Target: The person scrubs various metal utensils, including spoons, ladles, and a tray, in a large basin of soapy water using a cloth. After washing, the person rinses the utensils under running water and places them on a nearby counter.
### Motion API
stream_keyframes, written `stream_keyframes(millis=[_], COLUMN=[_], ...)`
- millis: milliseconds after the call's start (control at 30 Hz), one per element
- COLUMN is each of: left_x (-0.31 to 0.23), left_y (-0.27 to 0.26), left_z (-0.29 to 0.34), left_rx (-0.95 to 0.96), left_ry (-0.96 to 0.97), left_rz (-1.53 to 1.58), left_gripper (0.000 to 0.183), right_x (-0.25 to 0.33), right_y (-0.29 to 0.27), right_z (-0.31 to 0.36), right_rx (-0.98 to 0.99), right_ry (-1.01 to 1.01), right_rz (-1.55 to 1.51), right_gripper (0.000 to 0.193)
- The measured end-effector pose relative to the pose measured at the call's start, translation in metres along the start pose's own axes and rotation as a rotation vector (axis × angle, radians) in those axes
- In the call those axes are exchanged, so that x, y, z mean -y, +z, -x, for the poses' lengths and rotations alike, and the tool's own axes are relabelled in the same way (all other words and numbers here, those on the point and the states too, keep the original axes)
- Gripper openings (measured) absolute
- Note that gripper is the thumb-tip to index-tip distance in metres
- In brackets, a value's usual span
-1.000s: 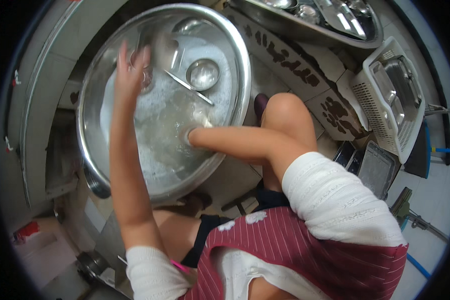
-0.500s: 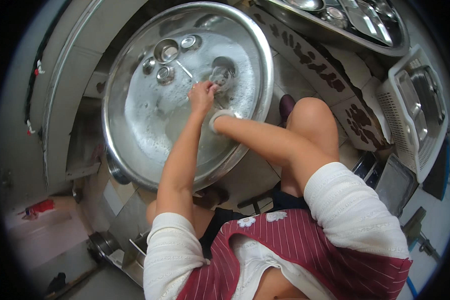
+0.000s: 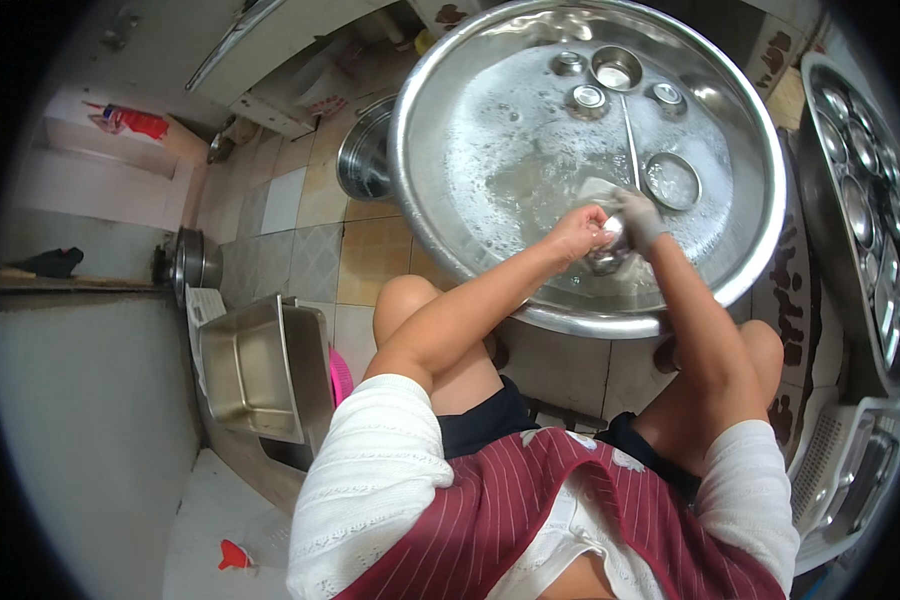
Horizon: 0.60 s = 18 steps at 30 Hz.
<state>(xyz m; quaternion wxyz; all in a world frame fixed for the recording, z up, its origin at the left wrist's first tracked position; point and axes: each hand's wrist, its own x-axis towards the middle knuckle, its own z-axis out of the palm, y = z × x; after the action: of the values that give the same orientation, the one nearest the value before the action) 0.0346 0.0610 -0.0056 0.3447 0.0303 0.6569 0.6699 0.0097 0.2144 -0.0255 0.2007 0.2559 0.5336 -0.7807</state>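
A wide round metal basin [image 3: 410, 170] of foamy water stands before me. Low over its near side, my left hand [image 3: 578, 234] has its fingers closed on the rim of a small shiny metal bowl [image 3: 610, 252]. My right hand [image 3: 640, 216], in a pale wet glove, is closed against the bowl's far side with a whitish cloth [image 3: 597, 188]. Its fingertips are partly hidden. Just beyond it lies a round metal dish [image 3: 674, 181] in the water. Farther off are a long thin metal handle [image 3: 630, 138], a round metal pot [image 3: 616, 70] and several small metal bowls [image 3: 588, 100].
At the right, a large metal tub [image 3: 895, 375] holds several metal dishes. Below it sits a white plastic basket [image 3: 820, 480] with metal trays. To the left are a metal bucket [image 3: 368, 150], a deep rectangular metal pan [image 3: 255, 375] and a pink plastic thing [image 3: 341, 377].
The view has swung left. My right hand has come up out of the water, and my left hand has come nearer; both hands now meet at a small metal bowl.
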Motion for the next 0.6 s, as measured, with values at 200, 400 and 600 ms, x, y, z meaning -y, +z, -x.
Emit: stream_keyframes(millis=[200, 400, 600], left_x=[0.028, 0.017, -0.010], left_y=[-0.013, 0.032, -0.031], left_z=[-0.029, -0.037, -0.017], left_rx=[-0.578, -0.727, -0.424], left_ry=[0.181, 0.308, -0.701], left_rz=[0.338, 0.021, 0.532], left_gripper=[0.015, 0.017, 0.066], right_x=[-0.022, -0.023, -0.019], right_y=[0.054, -0.009, 0.022], right_z=[0.014, -0.035, -0.022], right_rx=[-0.086, -0.107, -0.243], right_ry=[0.316, 0.086, -0.490], right_rz=[-0.403, -0.602, 0.898], right_gripper=[0.046, 0.046, 0.043])
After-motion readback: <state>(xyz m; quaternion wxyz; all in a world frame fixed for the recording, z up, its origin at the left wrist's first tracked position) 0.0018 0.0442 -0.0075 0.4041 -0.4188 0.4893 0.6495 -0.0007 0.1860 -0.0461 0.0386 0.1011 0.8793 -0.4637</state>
